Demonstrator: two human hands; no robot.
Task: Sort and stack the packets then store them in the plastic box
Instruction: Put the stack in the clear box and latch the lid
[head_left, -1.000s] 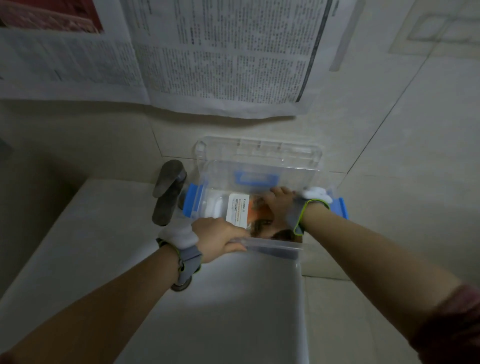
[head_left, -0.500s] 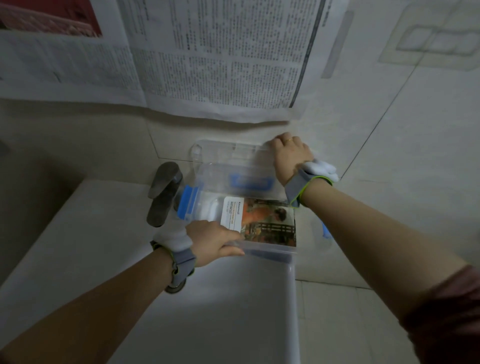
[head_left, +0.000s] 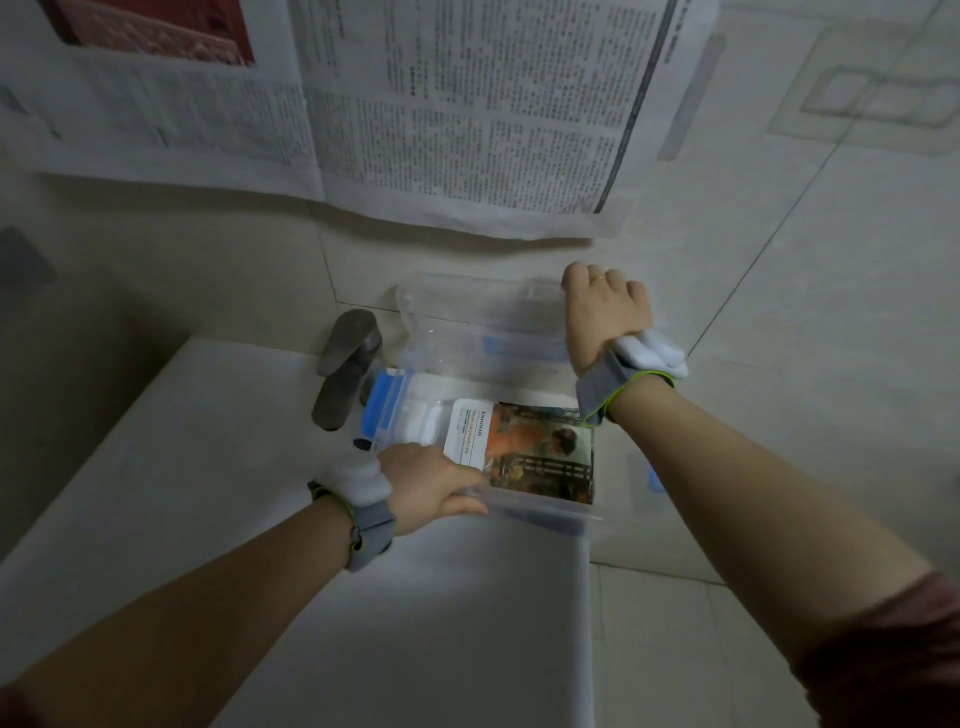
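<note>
A clear plastic box (head_left: 540, 512) with blue side latches stands on the floor beside a white step. Inside it lies a stack of packets (head_left: 519, 449), the top one white at its left end with an orange and dark picture. The box's clear lid (head_left: 478, 322) stands raised behind it, with a blue handle showing through. My left hand (head_left: 428, 486) grips the box's near rim at the left corner. My right hand (head_left: 605, 312) is closed over the lid's top right corner. Both wrists carry grey straps with white devices.
A dark grey sandal (head_left: 345, 366) lies just left of the box against the white step (head_left: 270, 519). Newspaper sheets (head_left: 415, 104) are spread over the tiled floor beyond the lid. Bare tiles extend to the right.
My right hand left the packets inside the box, rose to the lid's top right corner and took hold of it. My left hand stayed on the box's near rim.
</note>
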